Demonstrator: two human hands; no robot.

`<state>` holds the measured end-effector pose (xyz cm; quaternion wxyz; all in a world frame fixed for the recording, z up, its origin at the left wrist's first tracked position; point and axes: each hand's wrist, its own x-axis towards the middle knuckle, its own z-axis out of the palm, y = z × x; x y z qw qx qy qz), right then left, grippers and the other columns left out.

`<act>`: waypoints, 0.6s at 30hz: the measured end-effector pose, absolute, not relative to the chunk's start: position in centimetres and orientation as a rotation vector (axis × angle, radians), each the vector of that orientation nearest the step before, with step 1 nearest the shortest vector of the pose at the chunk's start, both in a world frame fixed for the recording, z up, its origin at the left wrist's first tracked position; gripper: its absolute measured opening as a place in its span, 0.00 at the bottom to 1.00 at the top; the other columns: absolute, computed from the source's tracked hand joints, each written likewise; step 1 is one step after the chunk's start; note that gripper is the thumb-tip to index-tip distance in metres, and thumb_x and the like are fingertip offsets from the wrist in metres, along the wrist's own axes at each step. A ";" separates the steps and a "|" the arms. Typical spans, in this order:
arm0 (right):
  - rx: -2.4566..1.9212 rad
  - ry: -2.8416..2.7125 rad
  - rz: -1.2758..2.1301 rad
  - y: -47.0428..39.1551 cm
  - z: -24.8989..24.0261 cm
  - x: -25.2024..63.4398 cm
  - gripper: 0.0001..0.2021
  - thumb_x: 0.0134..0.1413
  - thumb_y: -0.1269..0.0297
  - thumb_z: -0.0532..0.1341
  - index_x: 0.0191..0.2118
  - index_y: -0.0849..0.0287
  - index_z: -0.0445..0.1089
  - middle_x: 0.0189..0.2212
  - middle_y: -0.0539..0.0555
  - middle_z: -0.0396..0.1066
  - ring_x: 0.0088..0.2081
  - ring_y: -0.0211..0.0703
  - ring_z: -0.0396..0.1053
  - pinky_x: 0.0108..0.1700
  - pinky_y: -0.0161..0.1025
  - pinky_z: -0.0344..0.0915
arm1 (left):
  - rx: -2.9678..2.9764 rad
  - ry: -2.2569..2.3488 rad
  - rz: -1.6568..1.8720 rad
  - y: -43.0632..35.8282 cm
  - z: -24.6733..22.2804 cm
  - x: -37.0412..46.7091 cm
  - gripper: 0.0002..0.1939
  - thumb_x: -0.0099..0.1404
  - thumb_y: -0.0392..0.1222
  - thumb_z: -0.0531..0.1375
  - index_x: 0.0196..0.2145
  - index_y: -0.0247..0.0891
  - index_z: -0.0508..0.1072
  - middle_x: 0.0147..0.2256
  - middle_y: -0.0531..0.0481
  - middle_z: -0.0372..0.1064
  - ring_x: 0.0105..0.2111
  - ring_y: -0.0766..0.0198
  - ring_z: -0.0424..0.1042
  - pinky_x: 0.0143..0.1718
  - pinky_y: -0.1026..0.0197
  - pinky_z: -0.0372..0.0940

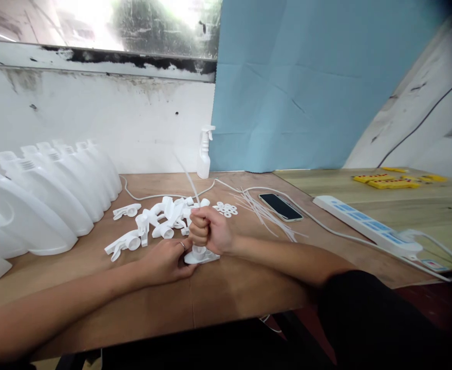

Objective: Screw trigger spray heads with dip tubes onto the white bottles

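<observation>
Near the table's front edge, my left hand point(174, 258) is closed around the lower part of a white spray trigger head point(206, 257), which lies against the tabletop. Directly above it, my right hand point(209, 228) is a fist around a thin white dip tube point(191, 182). The tube sticks up out of the fist and leans to the left; its lower end is hidden by my fingers. Behind my hands lies a pile of white trigger heads point(168, 210). Just right of the pile are several small white ring washers point(226, 209) and a loose bundle of tubes point(264, 213).
Several white bottles point(52, 200) without tops stand at the left. An assembled spray bottle point(204, 154) stands by the wall. A phone point(281, 207), a white cable point(245, 191) and a power strip point(368, 226) lie to the right, with yellow pieces point(388, 181) beyond.
</observation>
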<state>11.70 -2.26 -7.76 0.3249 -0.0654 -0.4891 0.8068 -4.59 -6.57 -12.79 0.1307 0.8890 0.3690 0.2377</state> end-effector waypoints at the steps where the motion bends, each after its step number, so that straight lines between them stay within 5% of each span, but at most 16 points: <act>1: -0.184 -1.280 2.114 -2.2 -7.7 11.7 0.26 0.56 0.59 0.58 0.16 0.56 0.41 0.11 0.40 0.37 0.13 0.27 0.34 0.15 0.28 0.36 | 2.581 1.073 0.683 -6.6 -12.8 -4.6 0.08 0.61 0.42 0.57 0.28 0.39 0.60 0.24 0.53 0.64 0.22 0.65 0.63 0.23 0.64 0.55; 18: -0.191 -1.331 2.057 -2.4 -8.2 11.4 0.27 0.56 0.56 0.61 0.16 0.56 0.44 0.10 0.39 0.39 0.13 0.26 0.35 0.15 0.29 0.35 | 2.600 1.081 0.673 -6.6 -12.8 -4.7 0.10 0.62 0.42 0.58 0.27 0.39 0.61 0.25 0.52 0.64 0.23 0.65 0.63 0.24 0.63 0.56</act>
